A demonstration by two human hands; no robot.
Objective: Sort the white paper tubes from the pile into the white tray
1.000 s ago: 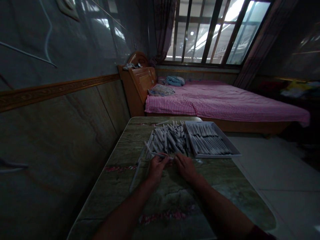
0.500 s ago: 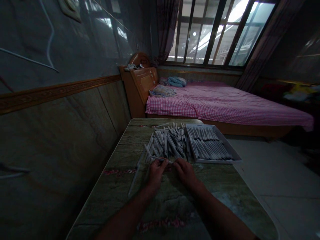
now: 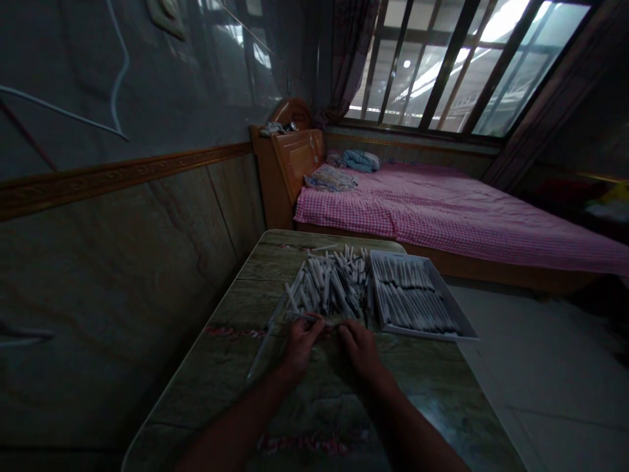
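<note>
My left hand (image 3: 301, 342) is closed around a slim whitish pen (image 3: 299, 316), whose one end sticks out to the left. Close beside it, my right hand (image 3: 360, 342) is closed at the pen's other end; its fingertips are dim and partly hidden. Just beyond both hands lies a loose heap of similar white pens (image 3: 327, 278), some with dark ends. Right of the heap stands a shallow white box (image 3: 464, 324) with pens laid in two slanted rows.
Everything rests on a wood-patterned table (image 3: 216, 387) with rounded corners. A long thin clear strip (image 3: 258, 357) lies left of my hands. Beyond the table is a bed with a pink checked sheet (image 3: 442, 203); a marbled wall (image 3: 122, 295) runs along the left.
The camera view has turned slightly left, so the room has shifted right in it. Both hands stay together at the pen, with only a slight shift.
</note>
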